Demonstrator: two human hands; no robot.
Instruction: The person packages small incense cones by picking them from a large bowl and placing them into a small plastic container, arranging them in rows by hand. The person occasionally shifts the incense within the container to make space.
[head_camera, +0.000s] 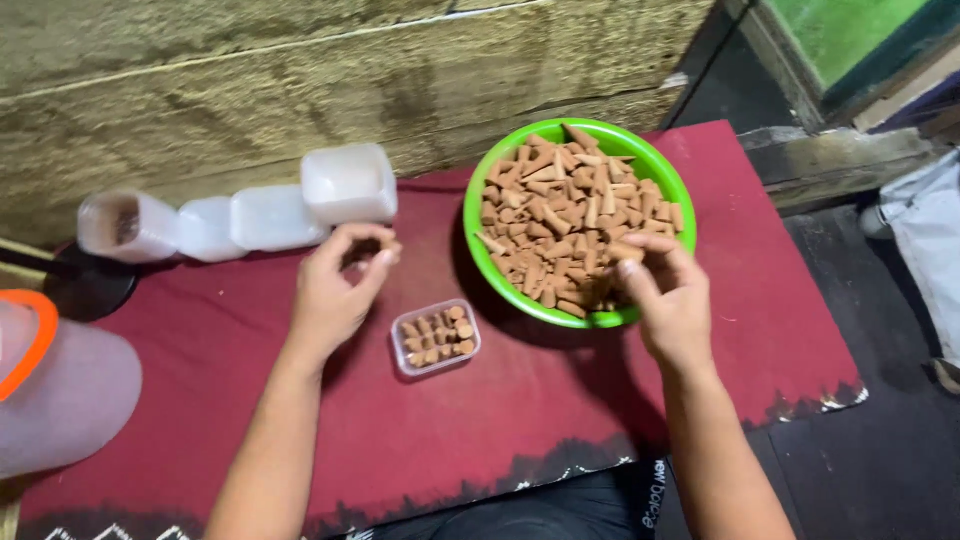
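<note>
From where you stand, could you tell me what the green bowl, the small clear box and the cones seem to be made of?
Green bowl: probably plastic, with a bright, even colour and a smooth, slightly glossy rim.
Small clear box: likely thin clear plastic, since the cones inside show through its walls.
Cones: matte brown, dry-looking, perhaps pressed powder; I cannot be sure.

It looks like a small home work spot on the floor; a dark red cloth lies on the ground as a mat; a rough wall stands at the far side; a green bowl full of little brown cones and small plastic boxes sit on it.
</note>
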